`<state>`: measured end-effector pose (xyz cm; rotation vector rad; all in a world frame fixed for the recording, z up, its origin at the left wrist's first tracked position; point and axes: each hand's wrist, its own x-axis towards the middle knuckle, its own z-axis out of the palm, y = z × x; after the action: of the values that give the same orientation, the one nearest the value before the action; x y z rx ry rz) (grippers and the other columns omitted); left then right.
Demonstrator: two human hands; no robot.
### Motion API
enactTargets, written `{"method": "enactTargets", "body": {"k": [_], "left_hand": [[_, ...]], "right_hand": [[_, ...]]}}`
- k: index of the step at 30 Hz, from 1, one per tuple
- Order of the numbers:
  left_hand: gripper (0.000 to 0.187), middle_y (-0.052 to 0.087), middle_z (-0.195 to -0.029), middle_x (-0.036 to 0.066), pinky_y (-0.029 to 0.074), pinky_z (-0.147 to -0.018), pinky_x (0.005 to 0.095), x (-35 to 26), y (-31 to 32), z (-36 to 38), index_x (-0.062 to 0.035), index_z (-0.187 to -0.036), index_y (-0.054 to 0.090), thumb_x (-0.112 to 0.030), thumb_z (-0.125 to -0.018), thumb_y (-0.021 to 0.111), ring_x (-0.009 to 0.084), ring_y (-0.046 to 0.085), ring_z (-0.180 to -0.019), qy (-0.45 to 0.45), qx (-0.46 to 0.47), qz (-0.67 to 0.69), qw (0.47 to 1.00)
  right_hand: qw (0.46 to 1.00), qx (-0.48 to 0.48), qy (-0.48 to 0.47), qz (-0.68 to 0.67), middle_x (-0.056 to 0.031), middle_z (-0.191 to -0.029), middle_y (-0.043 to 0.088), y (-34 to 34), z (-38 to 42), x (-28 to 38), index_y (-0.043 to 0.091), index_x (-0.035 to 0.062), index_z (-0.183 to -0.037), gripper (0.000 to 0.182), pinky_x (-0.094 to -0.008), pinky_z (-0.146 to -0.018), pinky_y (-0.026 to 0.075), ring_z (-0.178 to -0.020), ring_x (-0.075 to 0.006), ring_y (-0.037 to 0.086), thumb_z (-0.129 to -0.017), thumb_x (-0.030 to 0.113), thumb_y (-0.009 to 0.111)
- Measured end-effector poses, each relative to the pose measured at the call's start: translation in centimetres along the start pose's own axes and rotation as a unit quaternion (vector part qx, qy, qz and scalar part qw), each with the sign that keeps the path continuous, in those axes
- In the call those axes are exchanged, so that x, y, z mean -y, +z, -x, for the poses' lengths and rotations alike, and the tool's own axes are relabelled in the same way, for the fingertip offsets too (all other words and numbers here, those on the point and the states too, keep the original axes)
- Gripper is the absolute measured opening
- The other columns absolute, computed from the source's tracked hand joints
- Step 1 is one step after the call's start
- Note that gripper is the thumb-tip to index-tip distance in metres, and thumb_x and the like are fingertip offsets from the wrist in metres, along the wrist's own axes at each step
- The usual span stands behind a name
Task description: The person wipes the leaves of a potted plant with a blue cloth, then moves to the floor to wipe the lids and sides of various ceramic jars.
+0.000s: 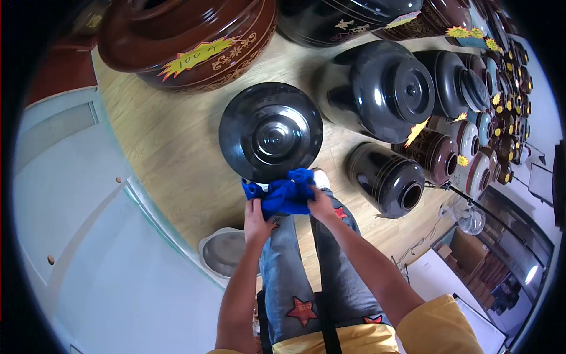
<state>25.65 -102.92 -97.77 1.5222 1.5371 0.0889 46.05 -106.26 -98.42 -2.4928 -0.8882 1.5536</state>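
Observation:
A bright blue cloth [283, 197] is bunched up between my two hands, just in front of my knees. My left hand [255, 221] grips its left end with closed fingers. At its right end my right hand [321, 205] has its fingers closed on the fabric. Directly beyond the cloth stands a glossy black round jar [242, 127], seen from above, with ringed steps around a central knob. The cloth's far edge overlaps the jar's near rim in this view.
A grey basin [219, 252] sits on the wooden floor [171, 147] by my left leg. Large brown [247, 53] and black jars [359, 88] line the far side and right, several with yellow price tags. A smaller black jar [383, 177] lies nearer on the right. A pale panel [88, 206] fills the left.

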Motion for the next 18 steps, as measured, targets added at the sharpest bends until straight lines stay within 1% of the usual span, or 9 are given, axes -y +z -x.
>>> {"method": "enactTargets", "body": {"k": [1,2,5,8,9,10,13,15,18], "left_hand": [[0.052,0.043,-0.114,0.024,0.039,-0.092,0.046,0.5,-0.5,0.5,0.0007,-0.109,0.043,-0.003,-0.065,0.071,0.0422,0.043,-0.109,-0.018,0.027,-0.026,0.999],[0.055,0.041,-0.104,0.022,0.04,-0.087,0.0467,1.6,-0.3,1.1,0.0008,-0.1,0.042,-0.005,-0.058,0.077,0.0411,0.044,-0.1,0.006,-0.038,-0.074,0.996],[0.061,0.041,-0.106,0.022,0.039,-0.088,0.0474,2.5,-1.8,2.1,0.0029,-0.102,0.041,-0.007,-0.056,0.079,0.0421,0.042,-0.1,-0.009,-0.051,-0.088,0.995],[0.061,0.039,-0.105,0.023,0.037,-0.088,0.0489,1.0,-5.1,2.8,0.005,-0.103,0.039,-0.013,-0.061,0.079,0.0423,0.04,-0.1,-0.016,-0.091,-0.064,0.994],[0.06,0.038,-0.105,0.024,0.037,-0.087,0.0493,1.1,-5.7,2.8,0.0054,-0.103,0.039,-0.016,-0.063,0.078,0.0423,0.039,-0.101,-0.019,-0.124,-0.05,0.991],[0.048,0.037,-0.107,0.024,0.035,-0.087,0.0505,1.9,-6.1,2.6,0.0042,-0.102,0.041,-0.017,-0.072,0.072,0.0421,0.038,-0.101,-0.012,-0.139,-0.056,0.989],[0.031,0.036,-0.108,0.023,0.034,-0.086,0.0513,3.2,-7.5,0.2,-0.0002,-0.103,0.046,-0.011,-0.079,0.063,0.0411,0.038,-0.101,-0.014,-0.186,-0.167,0.968],[0.027,0.036,-0.109,0.023,0.033,-0.086,0.051,3.2,-7.8,-1.5,-0.0031,-0.104,0.048,-0.008,-0.081,0.06,0.0403,0.038,-0.101,-0.037,-0.235,-0.15,0.96],[0.026,0.036,-0.109,0.021,0.033,-0.088,0.0493,2.3,-8.2,-3.8,-0.008,-0.108,0.05,-0.006,-0.083,0.057,0.0384,0.037,-0.102,-0.073,-0.316,-0.157,0.933]], "right_hand": [[0.999,-0.036,-0.002,0.023,-0.0228,-0.107,0.058,-1.0,0.5,-0.4,0.052,0.0042,-0.118,0.045,-0.0418,-0.093,0.042,-0.105,-0.0388,0.054,-0.074,0.003,0.052],[0.993,-0.107,-0.055,0.01,-0.0225,-0.11,0.056,-1.6,0.7,-1.6,0.052,0.0048,-0.117,0.047,-0.0421,-0.095,0.04,-0.108,-0.0386,0.052,-0.071,-0.002,0.049],[0.946,-0.284,-0.156,0.007,-0.0204,-0.114,0.05,-4.8,2.0,-3.0,0.057,0.0056,-0.107,0.051,-0.041,-0.098,0.037,-0.111,-0.0376,0.047,-0.062,-0.013,0.041],[0.925,-0.348,-0.149,-0.017,-0.0175,-0.107,0.046,-8.2,3.0,-2.3,0.063,0.0057,-0.096,0.048,-0.0394,-0.095,0.038,-0.105,-0.0359,0.048,-0.059,-0.016,0.042],[0.92,-0.359,-0.155,-0.013,-0.0174,-0.108,0.045,-9.1,3.3,-1.8,0.063,0.0072,-0.1,0.05,-0.0374,-0.095,0.039,-0.104,-0.0342,0.048,-0.06,-0.017,0.045],[0.916,-0.364,-0.17,-0.018,-0.0166,-0.108,0.044,-9.6,3.4,-1.2,0.063,0.0087,-0.103,0.05,-0.0363,-0.095,0.039,-0.104,-0.0329,0.048,-0.063,-0.017,0.047],[0.912,-0.359,-0.187,-0.062,-0.0152,-0.108,0.042,-10.1,1.8,-0.1,0.063,0.0115,-0.107,0.048,-0.0345,-0.094,0.038,-0.104,-0.0301,0.048,-0.07,-0.016,0.05],[0.906,-0.36,-0.198,-0.099,-0.0131,-0.106,0.039,-9.9,-0.1,-0.2,0.062,0.0143,-0.113,0.045,-0.0335,-0.091,0.039,-0.099,-0.0265,0.049,-0.077,-0.01,0.053],[0.92,-0.373,-0.106,-0.063,-0.0132,-0.101,0.039,-10.5,-1.2,0.9,0.06,0.0158,-0.119,0.044,-0.0339,-0.084,0.041,-0.089,-0.0261,0.049,-0.078,-0.003,0.057]]}}
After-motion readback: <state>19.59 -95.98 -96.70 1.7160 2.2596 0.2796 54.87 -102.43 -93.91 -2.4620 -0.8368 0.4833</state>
